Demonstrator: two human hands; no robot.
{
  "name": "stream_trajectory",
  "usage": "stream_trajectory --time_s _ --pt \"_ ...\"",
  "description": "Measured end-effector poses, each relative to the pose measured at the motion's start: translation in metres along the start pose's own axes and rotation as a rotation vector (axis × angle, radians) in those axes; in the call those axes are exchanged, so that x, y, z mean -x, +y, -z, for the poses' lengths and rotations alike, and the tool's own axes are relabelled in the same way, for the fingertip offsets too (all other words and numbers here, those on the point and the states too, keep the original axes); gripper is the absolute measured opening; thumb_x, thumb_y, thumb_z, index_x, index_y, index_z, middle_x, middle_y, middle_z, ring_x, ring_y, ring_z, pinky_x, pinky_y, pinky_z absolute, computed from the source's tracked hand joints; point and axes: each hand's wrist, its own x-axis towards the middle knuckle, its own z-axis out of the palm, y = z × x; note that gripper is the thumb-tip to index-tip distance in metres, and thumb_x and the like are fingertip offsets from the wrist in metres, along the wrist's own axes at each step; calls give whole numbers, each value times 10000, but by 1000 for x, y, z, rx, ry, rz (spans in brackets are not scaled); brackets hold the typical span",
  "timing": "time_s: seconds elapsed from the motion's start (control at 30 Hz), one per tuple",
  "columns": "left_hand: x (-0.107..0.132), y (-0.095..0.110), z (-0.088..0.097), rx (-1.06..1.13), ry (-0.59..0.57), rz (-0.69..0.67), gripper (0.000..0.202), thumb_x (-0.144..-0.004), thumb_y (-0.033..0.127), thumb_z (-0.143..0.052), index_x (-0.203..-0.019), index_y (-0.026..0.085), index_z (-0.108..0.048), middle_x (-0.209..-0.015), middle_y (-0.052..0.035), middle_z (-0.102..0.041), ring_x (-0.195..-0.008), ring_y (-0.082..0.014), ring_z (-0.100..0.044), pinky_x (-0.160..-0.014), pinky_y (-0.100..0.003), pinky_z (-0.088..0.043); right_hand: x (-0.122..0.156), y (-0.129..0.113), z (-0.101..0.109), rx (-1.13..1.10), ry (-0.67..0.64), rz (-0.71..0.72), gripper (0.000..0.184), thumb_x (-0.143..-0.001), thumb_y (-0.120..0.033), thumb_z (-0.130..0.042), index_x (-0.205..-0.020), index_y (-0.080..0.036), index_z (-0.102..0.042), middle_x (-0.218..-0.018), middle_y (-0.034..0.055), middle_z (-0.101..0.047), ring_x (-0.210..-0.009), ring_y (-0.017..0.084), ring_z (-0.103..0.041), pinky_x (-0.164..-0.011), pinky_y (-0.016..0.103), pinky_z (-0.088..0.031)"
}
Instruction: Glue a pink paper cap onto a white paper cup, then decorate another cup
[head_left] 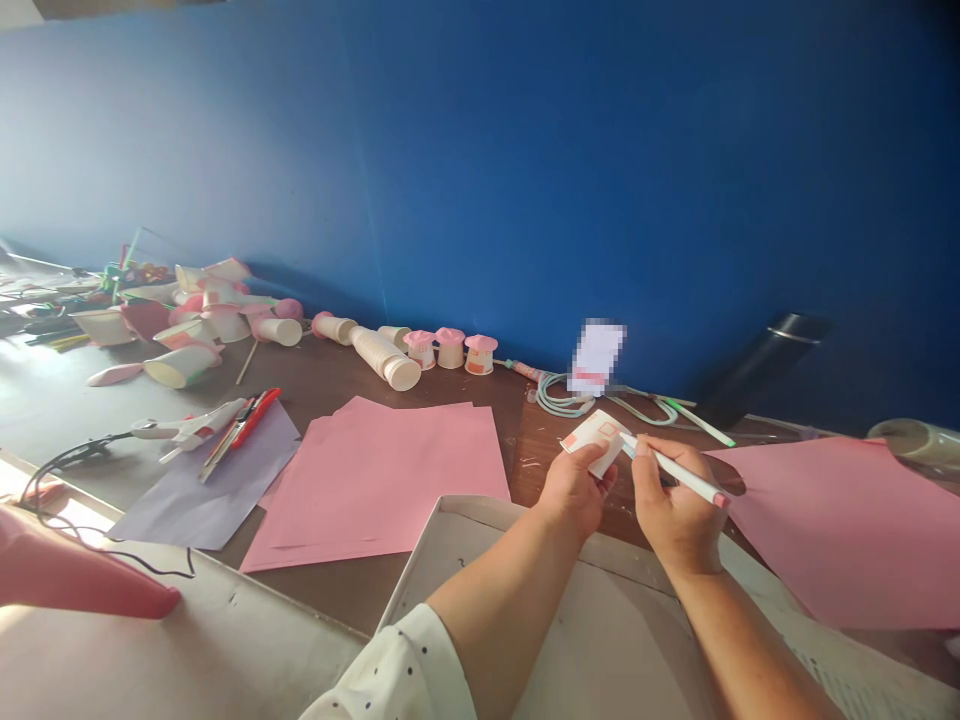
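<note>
My left hand [574, 490] is closed round a small white paper cup [596, 440] marked with pink squares, held on its side above the brown table [420, 385]. My right hand [675, 495] grips a white marker pen [679, 472] with a pink end. The pen's tip touches the cup's side near its rim. Both forearms reach over a shallow cardboard tray [465, 545] in front of me.
Pink paper sheets [382, 480] lie left of my hands, another pink sheet [847, 525] to the right. A glue gun [187, 428] and red scissors [244, 425] rest on lilac paper [214, 485]. Paper cups [382, 355], three pink-roofed cup houses [450, 350], a dark flask [757, 370] and cables [570, 400] line the blue wall.
</note>
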Motion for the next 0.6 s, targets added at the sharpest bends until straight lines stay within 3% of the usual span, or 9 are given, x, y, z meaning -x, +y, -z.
stream_trajectory --time_s 0.6 --pt "-3 -1 3 -14 -24 -1 289 -683 105 -750 -960 170 -702 -1101 -79 -741 -972 -172 -679 -763 -230 -499 -1 -2 0 42 4 8 233 -932 -355 -609 -904 -152 -719 -846 120 -765 -767 238 -721 -688 337 -565"
